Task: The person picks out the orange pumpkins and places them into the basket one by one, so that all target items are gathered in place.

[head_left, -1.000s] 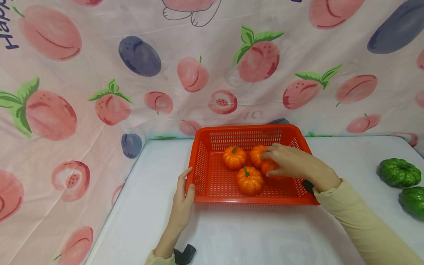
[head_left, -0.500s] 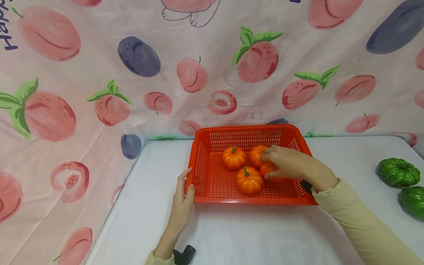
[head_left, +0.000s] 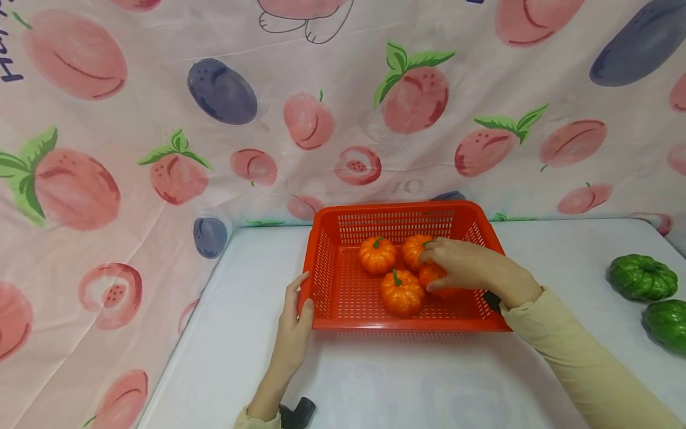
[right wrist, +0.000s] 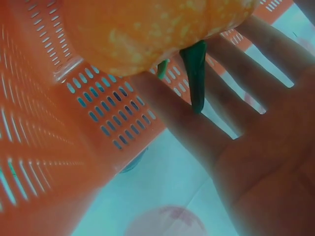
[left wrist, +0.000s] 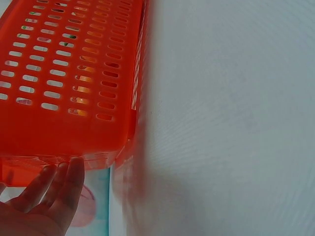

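Observation:
Several small orange pumpkins with green stems sit in a red plastic basket (head_left: 354,323); one pumpkin (head_left: 402,293) lies near the front, another (head_left: 377,256) further back. My right hand (head_left: 466,265) reaches in from the right and holds the rightmost pumpkin (head_left: 432,277), its fingers over the far side and its thumb on the near side. In the right wrist view the stem of this pumpkin (right wrist: 157,34) points toward the palm. My left hand (head_left: 293,328) touches the basket's left end from outside, its fingertips at the rim in the left wrist view.
Two green pumpkin-like vegetables, one (head_left: 642,277) behind the other (head_left: 667,325), lie at the right of the white table (head_left: 386,387). A fruit-printed cloth (head_left: 321,71) hangs right behind the basket and along the left side.
The right hand has shifted very slightly left and down, still at the same pumpkin. The left hand and the basket stay in place; the whole head view drifts a little.

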Tool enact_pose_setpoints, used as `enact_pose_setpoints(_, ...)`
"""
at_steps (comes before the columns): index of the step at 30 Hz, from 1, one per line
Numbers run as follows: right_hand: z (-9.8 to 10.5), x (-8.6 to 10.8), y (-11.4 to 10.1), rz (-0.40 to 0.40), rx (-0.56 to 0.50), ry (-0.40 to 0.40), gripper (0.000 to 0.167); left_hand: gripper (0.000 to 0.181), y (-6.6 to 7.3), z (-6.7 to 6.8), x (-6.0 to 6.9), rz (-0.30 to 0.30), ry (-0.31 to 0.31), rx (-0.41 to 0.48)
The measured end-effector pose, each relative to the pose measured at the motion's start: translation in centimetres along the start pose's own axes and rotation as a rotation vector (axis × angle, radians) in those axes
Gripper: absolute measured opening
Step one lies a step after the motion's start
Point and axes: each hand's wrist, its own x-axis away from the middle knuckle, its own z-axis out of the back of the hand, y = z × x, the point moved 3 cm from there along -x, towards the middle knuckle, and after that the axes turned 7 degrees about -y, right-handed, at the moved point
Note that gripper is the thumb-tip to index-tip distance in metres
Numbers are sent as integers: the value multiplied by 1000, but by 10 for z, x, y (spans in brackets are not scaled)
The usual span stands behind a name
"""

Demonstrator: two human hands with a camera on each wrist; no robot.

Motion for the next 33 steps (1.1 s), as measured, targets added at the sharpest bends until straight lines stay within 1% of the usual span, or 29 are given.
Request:
enact_pose_setpoints(10,-5,-6,2,27,28,-14,41,48,0,0,0,-9,2,9)
enact_pose_setpoints(19,-8,-6,2,46,44,-6,38,48,0,0,0,-8,1,7)
enact_pose_setpoints(28,-11,-6,3,56,28,-13,37,48,0,0,1,4,-2,7)
enact_pose_setpoints(33,-11,-5,3,61,30,-3,38,48,0,0,0,-5,0,-4)
